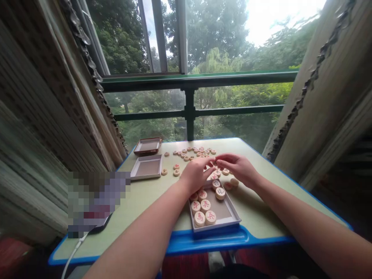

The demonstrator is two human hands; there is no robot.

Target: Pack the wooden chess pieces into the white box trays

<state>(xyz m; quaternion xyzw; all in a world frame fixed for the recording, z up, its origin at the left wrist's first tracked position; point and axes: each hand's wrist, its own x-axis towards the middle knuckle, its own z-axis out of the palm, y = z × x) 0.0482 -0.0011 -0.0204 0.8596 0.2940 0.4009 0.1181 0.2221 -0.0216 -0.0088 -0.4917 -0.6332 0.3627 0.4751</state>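
Observation:
Both my hands meet over the far end of a shallow grey tray [229, 217] that holds several round wooden chess discs [205, 206] with red and dark characters. My left hand [195, 174] hovers above the tray's back left corner, fingers curled, thumb and forefinger pinched towards the right hand. My right hand [238, 166] lies palm down beside it, its fingertips pinched at the same spot. What the fingertips hold is hidden. More loose discs [194, 152] lie scattered on the table beyond the hands.
The small green table [139, 201] has a blue rim. An empty grey tray [147, 167] and a brown box lid [147, 146] sit at its far left. A phone with a white cable [76, 248] lies at the near left. A window railing [190, 112] stands behind.

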